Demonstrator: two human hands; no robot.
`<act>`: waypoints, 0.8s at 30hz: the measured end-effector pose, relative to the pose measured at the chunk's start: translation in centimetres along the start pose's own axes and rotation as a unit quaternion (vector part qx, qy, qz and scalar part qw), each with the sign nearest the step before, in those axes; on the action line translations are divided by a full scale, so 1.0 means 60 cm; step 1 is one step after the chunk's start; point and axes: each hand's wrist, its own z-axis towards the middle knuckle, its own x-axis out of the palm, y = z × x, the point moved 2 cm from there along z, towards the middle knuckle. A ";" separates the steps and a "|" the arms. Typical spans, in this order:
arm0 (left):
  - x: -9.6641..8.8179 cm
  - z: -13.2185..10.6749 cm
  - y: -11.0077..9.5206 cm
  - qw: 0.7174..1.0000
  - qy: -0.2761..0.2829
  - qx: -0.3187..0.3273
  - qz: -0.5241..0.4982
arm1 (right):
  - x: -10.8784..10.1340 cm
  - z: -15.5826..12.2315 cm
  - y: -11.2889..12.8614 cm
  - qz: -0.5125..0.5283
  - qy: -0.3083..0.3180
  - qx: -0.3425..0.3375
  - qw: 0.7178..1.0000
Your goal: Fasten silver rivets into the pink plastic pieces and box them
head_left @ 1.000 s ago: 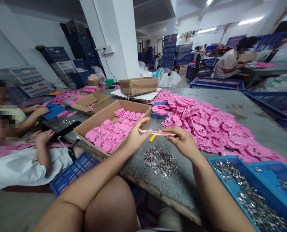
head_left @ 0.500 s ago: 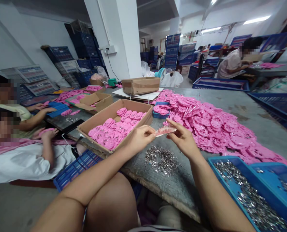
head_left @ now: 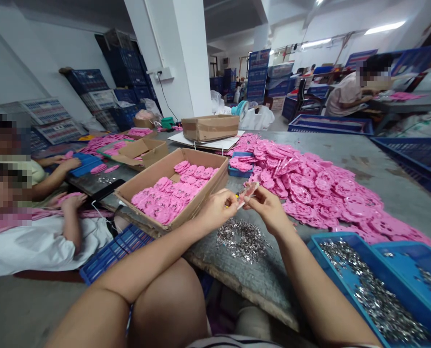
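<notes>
A pale pink, whitish-edged flat piece (head_left: 249, 191) is held up above the table in the head view, tilted between my two hands. My right hand (head_left: 268, 207) pinches it between thumb and fingers. My left hand (head_left: 221, 209) is closed at its lower left edge, and a tiny yellow spot shows by those fingertips, too small to name. Just below the hands lies a loose heap of small shiny metal pieces (head_left: 242, 240). Left of them stands a cardboard box (head_left: 172, 164) with rows of pink pieces (head_left: 168, 198) inside.
A large pile of pink pieces (head_left: 320, 188) covers the table's right side, beside a small blue tray (head_left: 235, 171). Blue bins (head_left: 313, 244) with shiny metal bits stand at the near right. Two co-workers (head_left: 52, 241) sit at left; another person (head_left: 346, 94) works farther back.
The piece has turned from nearly level to a steeper tilt. My right hand has come slightly left and down, and my left hand has shifted slightly toward the piece.
</notes>
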 end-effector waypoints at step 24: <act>-0.013 -0.012 -0.032 0.993 0.039 -0.022 0.109 | 0.000 -0.016 -0.002 -0.266 0.075 -0.119 0.954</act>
